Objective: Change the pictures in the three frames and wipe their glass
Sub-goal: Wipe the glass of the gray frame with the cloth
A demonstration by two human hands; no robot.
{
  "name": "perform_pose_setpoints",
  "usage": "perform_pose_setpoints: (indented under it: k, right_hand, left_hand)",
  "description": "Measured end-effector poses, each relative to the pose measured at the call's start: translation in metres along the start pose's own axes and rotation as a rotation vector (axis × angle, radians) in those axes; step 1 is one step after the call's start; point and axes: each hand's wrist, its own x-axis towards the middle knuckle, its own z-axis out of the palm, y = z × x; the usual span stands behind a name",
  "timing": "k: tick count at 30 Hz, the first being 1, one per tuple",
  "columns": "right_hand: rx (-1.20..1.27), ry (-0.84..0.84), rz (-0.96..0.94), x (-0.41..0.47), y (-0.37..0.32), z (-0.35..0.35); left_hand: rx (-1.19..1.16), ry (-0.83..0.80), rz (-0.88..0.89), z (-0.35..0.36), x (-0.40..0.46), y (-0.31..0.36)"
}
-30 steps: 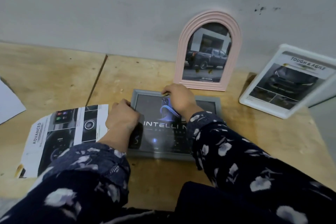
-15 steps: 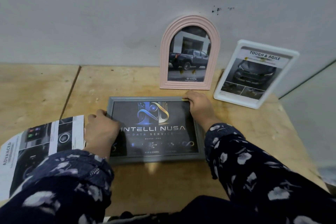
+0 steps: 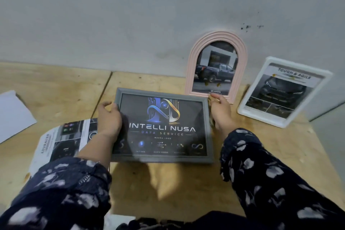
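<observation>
The grey frame [image 3: 162,127], flat on the tabletop [image 3: 186,183] a second ago, has been tilted up, gripped at its sides by the left hand [image 3: 109,117] and right hand [image 3: 221,113]; standing it by the pink frame [image 3: 216,65] seems next.

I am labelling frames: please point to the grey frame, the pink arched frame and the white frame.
grey frame [image 3: 206,117]: head view, right border.
pink arched frame [image 3: 192,65]: head view, left side of arch.
white frame [image 3: 261,73]: head view, left border.

Grey frame [image 3: 161,158] around a black poster with blue and gold logo. Pink arched frame [image 3: 190,65]. White frame [image 3: 248,99]. Pale wood desk [image 3: 149,188]. Navy sleeves [image 3: 276,177] patterned with white flowers. Grey wall [image 3: 130,15].
</observation>
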Motion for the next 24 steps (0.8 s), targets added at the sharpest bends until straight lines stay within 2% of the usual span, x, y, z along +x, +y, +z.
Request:
perform_pose_setpoints:
  k: [8, 13, 16, 19, 22, 24]
  right_hand:
    - [-0.105, -0.256, -0.237, -0.042, -0.066, 0.132]
    - [-0.219, -0.505, -0.310, -0.083, -0.097, 0.215]
    - [-0.345, -0.528, -0.418, -0.102, -0.113, 0.259]
    - [-0.347, -0.556, -0.516, -0.123, -0.131, 0.301]
    - [-0.548, -0.560, -0.743, -0.135, -0.127, 0.337]
    - [-0.780, -0.671, -0.845, -0.138, -0.104, 0.353]
  left_hand:
    - [-0.045, 0.367, 0.012, -0.122, 0.060, 0.016]
    - [-0.023, 0.551, 0.028, -0.226, 0.108, 0.016]
    - [0.006, 0.642, 0.046, -0.284, 0.135, 0.015]
    - [0.011, 0.700, 0.046, -0.333, 0.163, 0.009]
    - [-0.004, 0.723, 0.043, -0.367, 0.188, -0.003]
    - [-0.006, 0.727, 0.045, -0.377, 0.198, -0.011]
